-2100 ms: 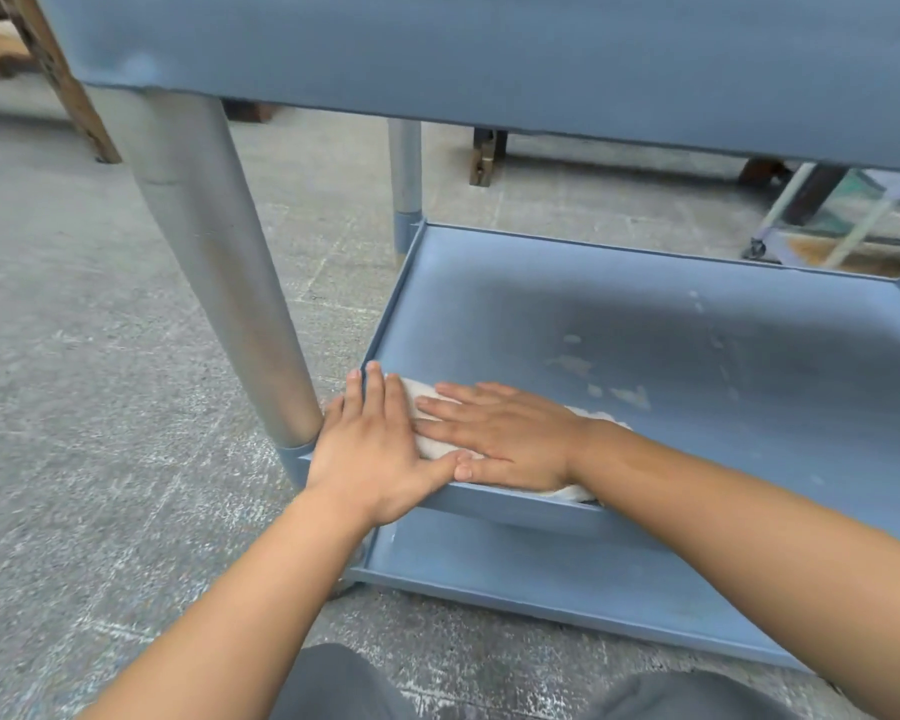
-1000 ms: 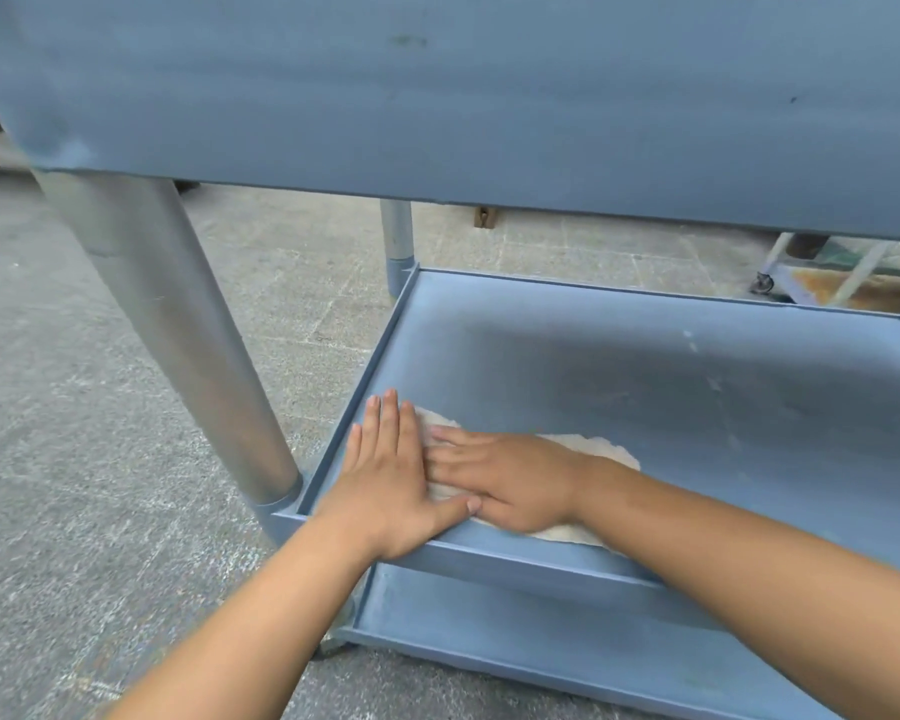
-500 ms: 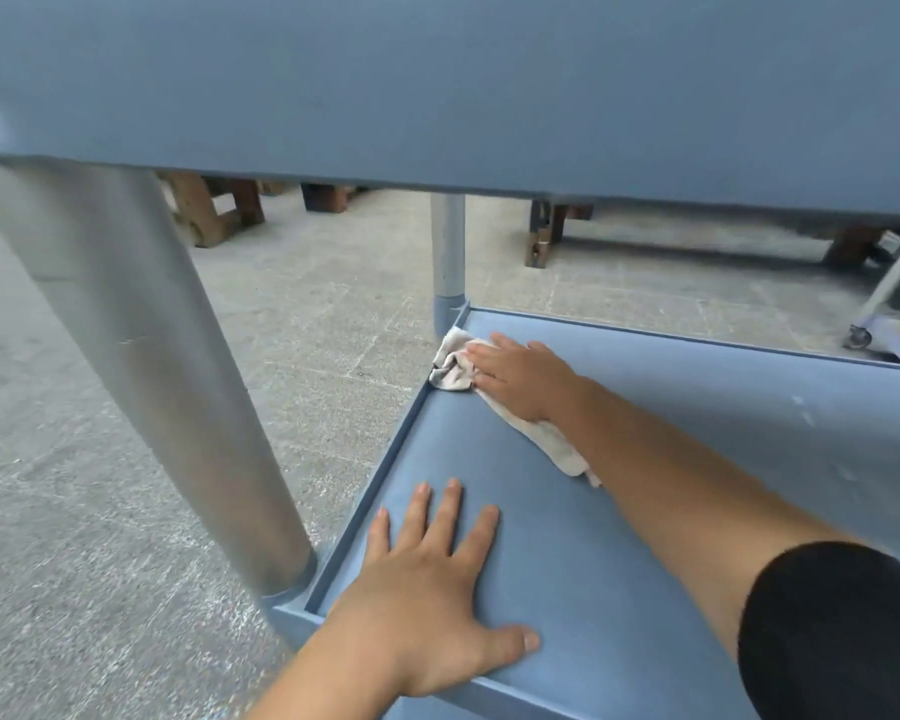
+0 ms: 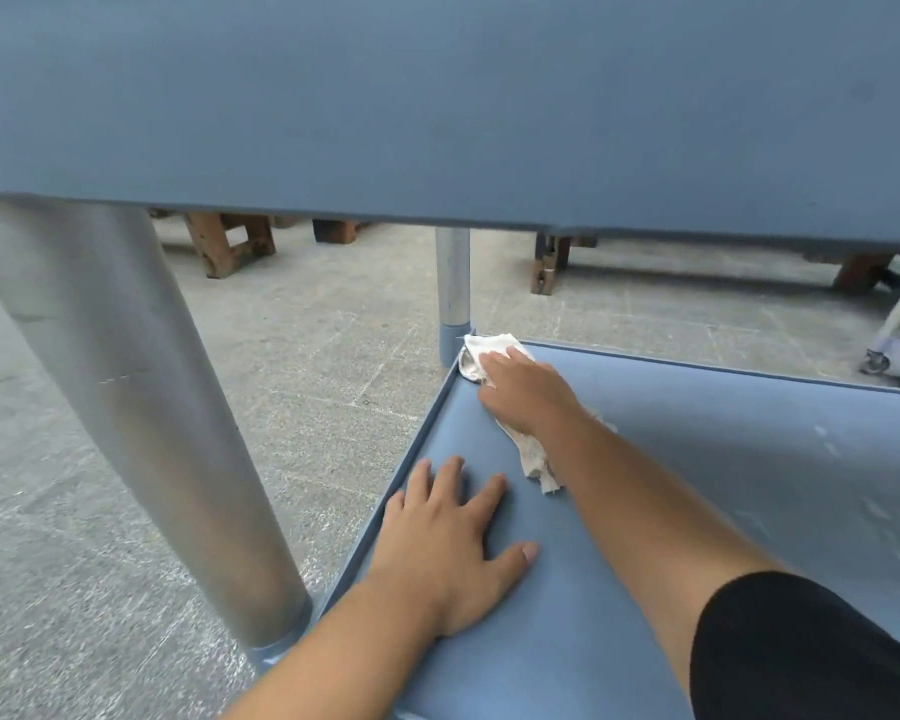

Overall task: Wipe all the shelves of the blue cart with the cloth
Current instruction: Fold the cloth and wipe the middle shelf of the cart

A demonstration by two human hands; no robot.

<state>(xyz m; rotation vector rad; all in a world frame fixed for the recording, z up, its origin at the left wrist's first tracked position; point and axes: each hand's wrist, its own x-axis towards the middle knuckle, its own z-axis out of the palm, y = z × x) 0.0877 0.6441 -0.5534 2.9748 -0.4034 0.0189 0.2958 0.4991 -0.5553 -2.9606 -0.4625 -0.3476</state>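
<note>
The right hand [image 4: 528, 389] lies flat on the cloth [image 4: 481, 353], pressing it into the shelf [image 4: 749, 459] corner. The left hand [image 4: 450, 543] rests flat, fingers spread, on the shelf. No writing shows.

The blue cart's shelf [image 4: 697, 459] is showing smooth, matt painted metal with pale scuffs, while its posts [image 4: 126, 381] are looking like brushed, dull bare metal. The cloth [image 4: 489, 350] in the shelf's far corner is looking soft, off-white and frayed. Beyond the cart, the floor [image 4: 307, 356] is appearing rough grey concrete, with wooden legs [image 4: 219, 246] standing on it.
</note>
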